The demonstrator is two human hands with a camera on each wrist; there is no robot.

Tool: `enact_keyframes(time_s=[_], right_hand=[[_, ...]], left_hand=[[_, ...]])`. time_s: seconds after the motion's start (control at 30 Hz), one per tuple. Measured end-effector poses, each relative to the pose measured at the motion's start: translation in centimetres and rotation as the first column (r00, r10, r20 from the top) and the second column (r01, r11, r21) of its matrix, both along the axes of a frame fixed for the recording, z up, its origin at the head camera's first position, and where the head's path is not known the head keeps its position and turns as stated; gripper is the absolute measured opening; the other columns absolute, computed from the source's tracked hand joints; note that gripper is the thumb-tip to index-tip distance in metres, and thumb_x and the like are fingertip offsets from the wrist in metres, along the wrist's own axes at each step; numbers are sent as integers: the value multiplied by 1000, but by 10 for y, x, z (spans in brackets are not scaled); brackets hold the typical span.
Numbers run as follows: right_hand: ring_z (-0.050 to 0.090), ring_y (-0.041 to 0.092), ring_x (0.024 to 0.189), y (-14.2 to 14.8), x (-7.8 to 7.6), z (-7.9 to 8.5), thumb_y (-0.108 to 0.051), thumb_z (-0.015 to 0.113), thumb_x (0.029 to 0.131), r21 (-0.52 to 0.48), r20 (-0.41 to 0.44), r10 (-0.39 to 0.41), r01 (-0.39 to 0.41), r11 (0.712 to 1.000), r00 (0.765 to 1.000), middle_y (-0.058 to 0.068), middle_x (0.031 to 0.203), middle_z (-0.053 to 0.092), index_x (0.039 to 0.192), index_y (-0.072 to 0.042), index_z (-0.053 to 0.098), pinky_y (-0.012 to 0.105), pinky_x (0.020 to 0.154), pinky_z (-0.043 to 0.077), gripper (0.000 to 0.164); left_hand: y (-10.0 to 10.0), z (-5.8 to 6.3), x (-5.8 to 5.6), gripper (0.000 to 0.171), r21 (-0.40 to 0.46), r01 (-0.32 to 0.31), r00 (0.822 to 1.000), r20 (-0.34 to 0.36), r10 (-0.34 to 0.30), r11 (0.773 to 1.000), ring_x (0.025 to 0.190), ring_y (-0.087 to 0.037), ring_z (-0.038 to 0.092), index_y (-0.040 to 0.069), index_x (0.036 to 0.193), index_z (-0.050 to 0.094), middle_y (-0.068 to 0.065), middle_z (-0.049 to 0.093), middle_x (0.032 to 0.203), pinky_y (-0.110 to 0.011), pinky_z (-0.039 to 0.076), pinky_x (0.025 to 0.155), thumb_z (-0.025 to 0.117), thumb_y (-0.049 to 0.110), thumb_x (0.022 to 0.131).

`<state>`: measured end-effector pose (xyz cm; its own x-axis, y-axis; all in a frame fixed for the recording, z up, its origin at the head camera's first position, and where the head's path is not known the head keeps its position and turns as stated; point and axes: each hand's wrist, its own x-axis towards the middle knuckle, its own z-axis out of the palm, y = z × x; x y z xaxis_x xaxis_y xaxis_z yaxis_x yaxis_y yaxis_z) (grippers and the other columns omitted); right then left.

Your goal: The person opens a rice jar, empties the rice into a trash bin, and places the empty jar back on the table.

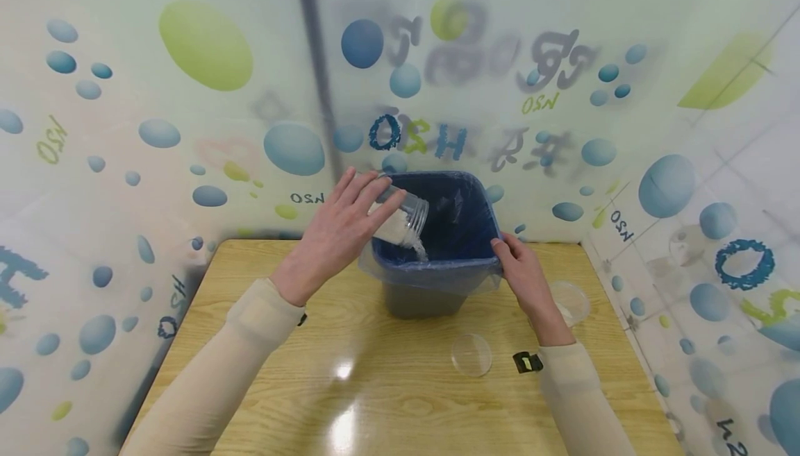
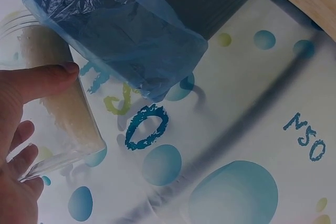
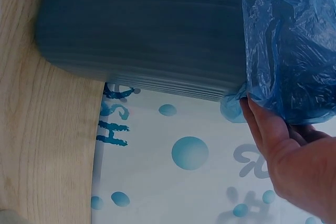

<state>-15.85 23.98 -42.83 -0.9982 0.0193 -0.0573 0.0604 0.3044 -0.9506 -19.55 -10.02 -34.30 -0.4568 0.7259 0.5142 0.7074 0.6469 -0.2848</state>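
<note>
My left hand (image 1: 342, 230) grips a clear jar (image 1: 397, 223) over the left side of a dark bin (image 1: 425, 303). Tilted mouth-down to the right, the jar holds white grainy stuff (image 2: 79, 114), some of which spills from its mouth into the bin. A thin blue plastic bag (image 1: 431, 274) lines the bin and folds over its rim. At the bin's right side, my right hand (image 1: 526, 277) holds the bagged rim, thumb on top. Its other fingers are partly hidden behind the bag in the right wrist view.
A clear round disc (image 1: 471, 355) lies on the wooden table (image 1: 300, 386) in front of the bin. Another clear round piece (image 1: 571, 302) lies behind my right wrist. Walls covered in a bubble-print sheet (image 1: 237, 130) rise behind and at both sides.
</note>
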Motion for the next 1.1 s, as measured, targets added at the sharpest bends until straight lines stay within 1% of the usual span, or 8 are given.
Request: enact_keyframes(time_s=[0.23, 0.33, 0.47, 0.63, 0.87, 1.1], right_hand=[[54, 34, 133, 0, -1, -1, -47, 47, 108, 1, -10, 2, -2, 1000, 1000, 21, 149, 53, 156, -6, 45, 54, 109, 46, 62], [54, 34, 133, 0, -1, -1, -47, 47, 108, 2, -9, 3, -2, 1000, 1000, 21, 149, 53, 156, -6, 45, 54, 109, 46, 63], [54, 34, 133, 0, -1, -1, -47, 47, 109, 2, -10, 2, -2, 1000, 1000, 21, 149, 53, 155, -5, 45, 54, 109, 46, 63], [54, 34, 132, 0, 0, -1, -46, 47, 109, -4, -8, 5, -5, 1000, 1000, 21, 148, 53, 155, -5, 45, 53, 109, 46, 62], [55, 35, 132, -1, 1, 1, -45, 46, 109, -13, -7, 5, -5, 1000, 1000, 21, 148, 53, 155, -6, 45, 53, 109, 46, 61], [55, 35, 131, -2, 1, 2, -44, 46, 109, -22, -6, 4, -4, 1000, 1000, 21, 149, 53, 156, -6, 45, 52, 108, 47, 60]], left_hand=[[0, 0, -1, 66, 1, 11, 1000, -4, -11, 1000, 143, -39, 38, 11, 153, 49, -20, 49, 148, -52, 15, 126, 66, -9, 93], [0, 0, -1, 65, -10, 7, 1000, -4, -7, 1000, 143, -39, 38, 11, 153, 49, -19, 49, 148, -53, 17, 126, 66, -8, 93], [1, -1, -1, 66, -18, 5, 1000, -9, -5, 1000, 143, -39, 38, 12, 153, 49, -19, 50, 148, -54, 23, 124, 68, -7, 93], [1, -1, 0, 66, -13, 8, 1000, -16, -8, 1000, 143, -38, 39, 12, 152, 50, -19, 50, 147, -55, 27, 122, 68, -7, 92], [1, -1, 0, 67, -2, 13, 1000, -8, -13, 1000, 143, -38, 38, 12, 153, 49, -20, 49, 148, -53, 20, 125, 70, -7, 91], [1, -1, -1, 68, -13, 5, 1000, 1, -5, 1000, 144, -38, 38, 12, 153, 49, -20, 49, 148, -54, 21, 124, 70, -7, 91]])
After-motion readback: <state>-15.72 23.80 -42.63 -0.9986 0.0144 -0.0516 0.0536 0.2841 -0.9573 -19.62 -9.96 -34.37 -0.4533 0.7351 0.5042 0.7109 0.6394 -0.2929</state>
